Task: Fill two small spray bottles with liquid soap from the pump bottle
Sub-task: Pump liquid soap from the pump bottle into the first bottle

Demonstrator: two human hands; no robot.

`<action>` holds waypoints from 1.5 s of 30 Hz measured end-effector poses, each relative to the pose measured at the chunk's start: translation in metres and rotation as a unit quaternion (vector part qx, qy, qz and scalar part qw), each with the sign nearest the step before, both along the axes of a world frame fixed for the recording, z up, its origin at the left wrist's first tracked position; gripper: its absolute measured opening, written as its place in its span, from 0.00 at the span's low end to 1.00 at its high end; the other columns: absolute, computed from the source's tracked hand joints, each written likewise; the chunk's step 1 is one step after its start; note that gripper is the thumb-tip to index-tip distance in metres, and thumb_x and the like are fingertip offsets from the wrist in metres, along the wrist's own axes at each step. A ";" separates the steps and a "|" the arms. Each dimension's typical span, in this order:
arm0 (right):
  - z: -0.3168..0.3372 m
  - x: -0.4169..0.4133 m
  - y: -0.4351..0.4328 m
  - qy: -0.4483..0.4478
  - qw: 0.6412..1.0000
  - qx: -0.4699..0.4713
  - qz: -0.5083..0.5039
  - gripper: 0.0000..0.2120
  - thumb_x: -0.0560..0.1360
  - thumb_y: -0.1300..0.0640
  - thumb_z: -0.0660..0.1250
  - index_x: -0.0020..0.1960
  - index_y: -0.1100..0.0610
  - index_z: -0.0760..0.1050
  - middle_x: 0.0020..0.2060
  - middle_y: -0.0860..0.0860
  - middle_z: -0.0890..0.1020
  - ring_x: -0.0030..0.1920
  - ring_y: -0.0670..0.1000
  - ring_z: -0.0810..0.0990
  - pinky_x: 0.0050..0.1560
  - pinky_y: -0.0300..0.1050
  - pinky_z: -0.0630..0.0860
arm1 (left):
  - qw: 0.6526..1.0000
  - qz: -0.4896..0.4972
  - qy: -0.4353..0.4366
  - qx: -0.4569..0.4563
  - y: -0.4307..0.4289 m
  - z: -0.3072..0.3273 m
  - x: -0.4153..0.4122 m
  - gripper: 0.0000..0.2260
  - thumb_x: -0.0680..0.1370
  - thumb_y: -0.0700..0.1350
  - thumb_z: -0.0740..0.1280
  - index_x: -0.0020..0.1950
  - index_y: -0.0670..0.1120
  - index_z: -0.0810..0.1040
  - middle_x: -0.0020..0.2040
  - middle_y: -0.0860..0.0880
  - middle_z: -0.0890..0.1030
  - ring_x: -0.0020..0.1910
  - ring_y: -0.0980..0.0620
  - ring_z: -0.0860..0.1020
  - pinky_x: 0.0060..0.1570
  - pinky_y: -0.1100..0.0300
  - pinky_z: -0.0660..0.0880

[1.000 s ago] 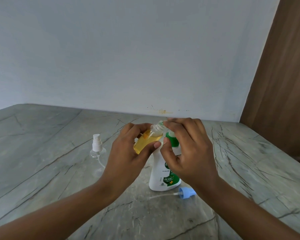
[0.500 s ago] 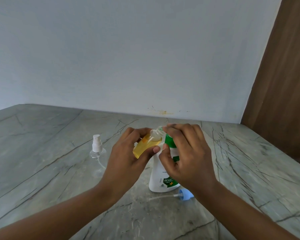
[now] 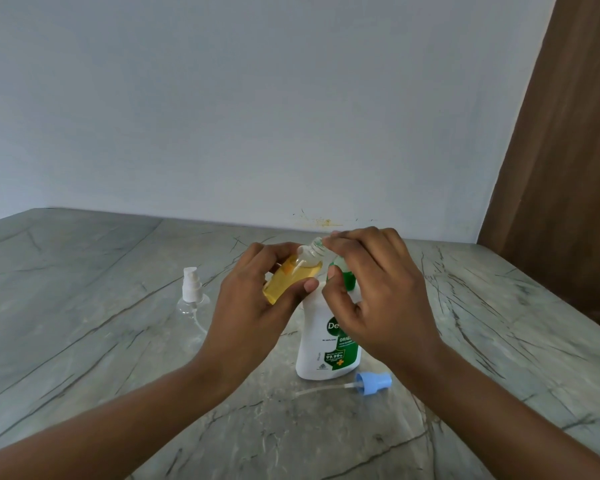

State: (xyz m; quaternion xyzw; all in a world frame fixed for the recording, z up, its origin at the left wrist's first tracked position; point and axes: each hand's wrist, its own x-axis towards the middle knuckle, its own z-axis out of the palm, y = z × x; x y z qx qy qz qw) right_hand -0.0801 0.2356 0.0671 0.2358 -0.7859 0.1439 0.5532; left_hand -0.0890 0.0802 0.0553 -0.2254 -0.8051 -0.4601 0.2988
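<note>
- Head view: the left-hand grip [image 3: 250, 306] is closed around the small spray bottle [image 3: 291, 277], thumb in front and fingers behind.
- The small spray bottle is held above the surface [image 3: 84, 341]. It is tilted, with its uncapped neck pointing up and to the right. Yellow liquid soap fills most of its body.
- The right-hand grip [image 3: 378, 296] is curled over the green pump head [image 3: 343, 275] of the pump bottle [image 3: 321, 344], thumb against the side of the head. The fingers hide whether the nozzle meets the small bottle's mouth.
- The pump bottle stands upright on the surface, below both hands.
- A blue sprayer cap [image 3: 374, 382] with its dip tube lies on its side just in front of the pump bottle.
- A second spray bottle [image 3: 191, 296], clear with a white sprayer fitted, stands upright to the left, apart from the hands.
</note>
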 end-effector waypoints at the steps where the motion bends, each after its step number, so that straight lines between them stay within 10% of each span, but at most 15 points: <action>1: 0.001 0.000 0.000 -0.002 1.000 0.000 0.001 0.15 0.75 0.55 0.59 0.51 0.63 0.80 0.46 0.55 0.80 0.48 0.52 0.76 0.45 0.34 0.67 | 1.000 0.000 0.001 -0.001 0.000 0.000 0.000 0.18 0.70 0.56 0.66 0.58 0.51 0.76 0.49 0.57 0.77 0.50 0.58 0.76 0.47 0.65 0.73; 45: 0.004 0.001 0.002 -0.010 1.000 0.009 0.010 0.13 0.74 0.57 0.60 0.50 0.63 0.80 0.45 0.54 0.80 0.47 0.51 0.75 0.41 0.35 0.69 | 1.000 -0.004 0.010 -0.002 -0.002 -0.005 -0.005 0.17 0.72 0.57 0.66 0.57 0.52 0.76 0.49 0.58 0.77 0.50 0.58 0.75 0.46 0.67 0.72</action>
